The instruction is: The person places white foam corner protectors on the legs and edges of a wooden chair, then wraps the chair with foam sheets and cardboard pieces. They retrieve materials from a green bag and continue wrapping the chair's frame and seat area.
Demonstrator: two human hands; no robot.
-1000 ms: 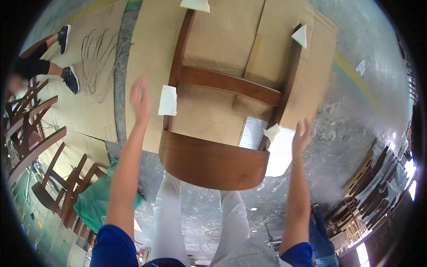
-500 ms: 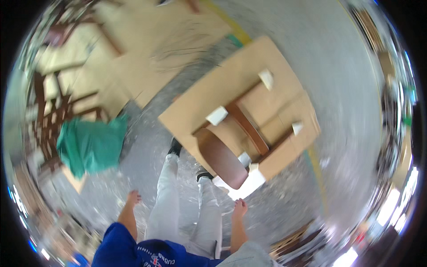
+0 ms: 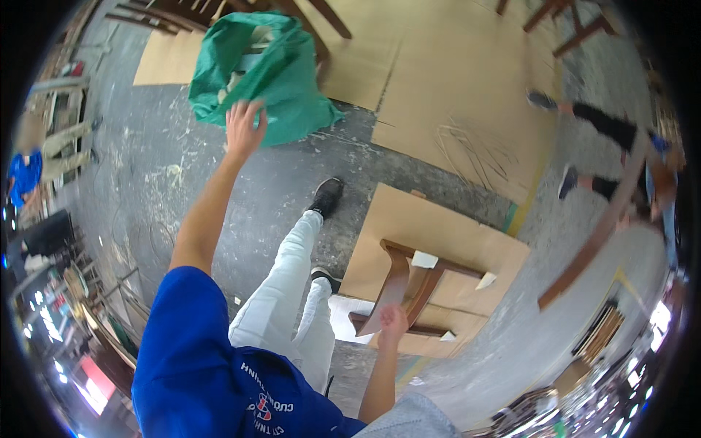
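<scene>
My left hand (image 3: 246,129) reaches out with its fingers apart at the near side of a green sack (image 3: 303,98), holding nothing. Whether the fingertips touch the sack I cannot tell. Whitish pieces (image 3: 259,40) show in the sack's mouth. My right hand (image 3: 394,323) is curled closed, slightly blurred, with nothing seen in it. It overlaps the near end of a brown wooden furniture frame (image 3: 426,292) in the picture; contact is unclear. The frame lies on a cardboard sheet (image 3: 401,208), with white pads (image 3: 424,259) on its ends.
To the right, another person (image 3: 613,135) is beside a long curved brown wooden piece (image 3: 599,237). A person in blue (image 3: 25,175) stands far left. Larger cardboard sheets (image 3: 453,73) cover the floor ahead, with thin strips (image 3: 478,153) on them. Dark wooden furniture (image 3: 332,18) stands behind the sack.
My view has turned left and the sack is now ahead of me. My left hand has stretched forward to it. My right hand now overlaps the wooden frame. The person at right has come into view.
</scene>
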